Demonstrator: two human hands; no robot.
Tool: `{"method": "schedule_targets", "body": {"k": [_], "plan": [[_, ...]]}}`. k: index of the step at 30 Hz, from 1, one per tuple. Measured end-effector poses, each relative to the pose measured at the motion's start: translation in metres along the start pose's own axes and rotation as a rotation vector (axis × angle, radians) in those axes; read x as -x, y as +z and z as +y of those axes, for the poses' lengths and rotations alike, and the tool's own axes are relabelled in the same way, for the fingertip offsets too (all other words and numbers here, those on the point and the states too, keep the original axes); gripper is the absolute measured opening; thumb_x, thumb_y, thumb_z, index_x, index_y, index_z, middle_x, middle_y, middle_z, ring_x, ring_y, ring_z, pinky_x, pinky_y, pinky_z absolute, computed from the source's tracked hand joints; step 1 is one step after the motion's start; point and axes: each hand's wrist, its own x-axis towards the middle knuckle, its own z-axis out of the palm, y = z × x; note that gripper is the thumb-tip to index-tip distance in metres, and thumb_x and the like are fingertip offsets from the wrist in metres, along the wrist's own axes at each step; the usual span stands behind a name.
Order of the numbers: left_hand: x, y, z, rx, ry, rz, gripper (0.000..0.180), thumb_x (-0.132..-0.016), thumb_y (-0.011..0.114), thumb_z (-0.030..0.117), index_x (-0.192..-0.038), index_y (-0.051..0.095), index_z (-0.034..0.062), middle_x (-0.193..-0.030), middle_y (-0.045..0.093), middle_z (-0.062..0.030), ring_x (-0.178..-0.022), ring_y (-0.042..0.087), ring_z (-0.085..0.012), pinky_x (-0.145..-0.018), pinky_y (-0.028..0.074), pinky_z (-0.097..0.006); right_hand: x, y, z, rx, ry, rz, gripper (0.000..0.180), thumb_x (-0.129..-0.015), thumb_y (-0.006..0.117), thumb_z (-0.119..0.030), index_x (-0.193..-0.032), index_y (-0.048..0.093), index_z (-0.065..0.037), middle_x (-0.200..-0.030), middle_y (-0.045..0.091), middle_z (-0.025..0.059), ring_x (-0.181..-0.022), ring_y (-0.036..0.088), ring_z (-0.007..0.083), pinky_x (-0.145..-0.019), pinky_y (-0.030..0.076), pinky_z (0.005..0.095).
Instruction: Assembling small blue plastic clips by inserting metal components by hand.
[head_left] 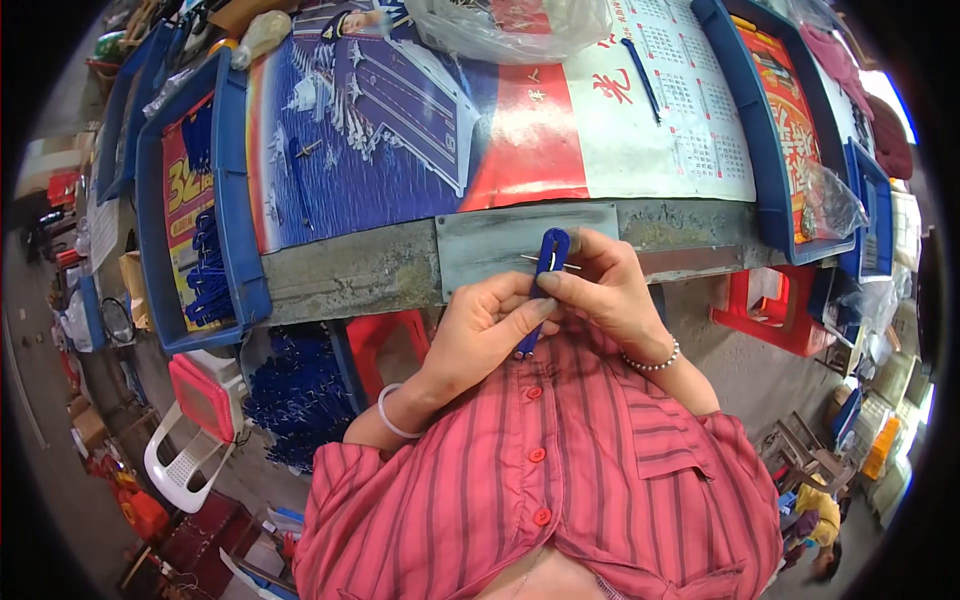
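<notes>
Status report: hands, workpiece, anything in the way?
Left hand, right hand: both pinching blue part. Thin pin jutting out either side. Nothing visibly blocking.

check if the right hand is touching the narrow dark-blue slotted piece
Touching. The head view shows the right hand with its thumb tip on the narrow dark-blue slotted piece, no gap visible.

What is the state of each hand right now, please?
Left hand: closed, pinching the dark-blue piece with thumb and fingers.
Right hand: closed, holding the same piece nearer its slotted end.
</notes>
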Motion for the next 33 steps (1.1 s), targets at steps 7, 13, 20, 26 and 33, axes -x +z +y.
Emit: {"method": "schedule_targets", "body": {"k": [7,13,20,26,33], "plan": [[-0.002,0.008,-0.004,0.010,-0.092,-0.051,0.016,-0.092,0.056,0.012,-0.099,0.058,-0.0020,-0.087,0.066,-0.0077,-0.077,0.063,-0.0110,-0.069,0.050,-0.022,-0.001,-0.005,-0.002,0.326,-0.178,0.089,0.024,-0.089,0.057,-0.015,-0.071,0.054,0.000,-0.059,0.051,-0.0025,-0.057,0.043,0.0023,-0.047,0.034,0.0228],[-0.015,0.016,-0.003,-0.031,0.080,-0.014,0.015,-0.092,0.057,0.012,-0.095,0.057,-0.0021,-0.084,0.066,-0.0063,-0.074,0.062,-0.0092,-0.065,0.049,-0.020,-0.007,0.001,-0.009,0.305,-0.309,0.198,0.018,-0.090,0.055,-0.014,-0.078,0.053,-0.001,-0.066,0.048,-0.0047,-0.062,0.043,0.0027,-0.052,0.038,0.0215],[-0.023,0.021,0.002,-0.033,0.053,-0.046,0.011,-0.091,0.056,0.009,-0.095,0.060,-0.0014,-0.085,0.065,-0.0046,-0.075,0.061,-0.0084,-0.065,0.049,-0.021,-0.012,0.011,-0.025,0.362,-0.405,0.355,0.025,-0.088,0.052,-0.014,-0.066,0.049,-0.003,-0.061,0.043,-0.0033,-0.059,0.039,0.0047,-0.049,0.034,0.0261],[-0.023,0.020,0.007,-0.139,0.031,-0.094,0.014,-0.090,0.059,0.011,-0.095,0.058,-0.0020,-0.080,0.062,-0.0023,-0.073,0.059,-0.0068,-0.064,0.048,-0.022,-0.008,-0.006,-0.019,0.373,-0.306,0.191,0.016,-0.089,0.048,-0.010,-0.078,0.051,0.001,-0.070,0.048,-0.0016,-0.065,0.040,0.0047,-0.054,0.034,0.0224],[-0.027,0.018,-0.005,-0.108,0.286,0.031,0.026,-0.086,0.060,0.001,-0.108,0.046,0.0010,-0.086,0.056,-0.0028,-0.084,0.054,-0.0074,-0.072,0.047,-0.023,-0.009,-0.015,-0.007,0.649,-0.416,0.180,0.042,-0.095,0.046,-0.027,-0.064,0.038,0.000,-0.058,0.037,0.0035,-0.056,0.034,0.0108,-0.049,0.028,0.0301]]}}
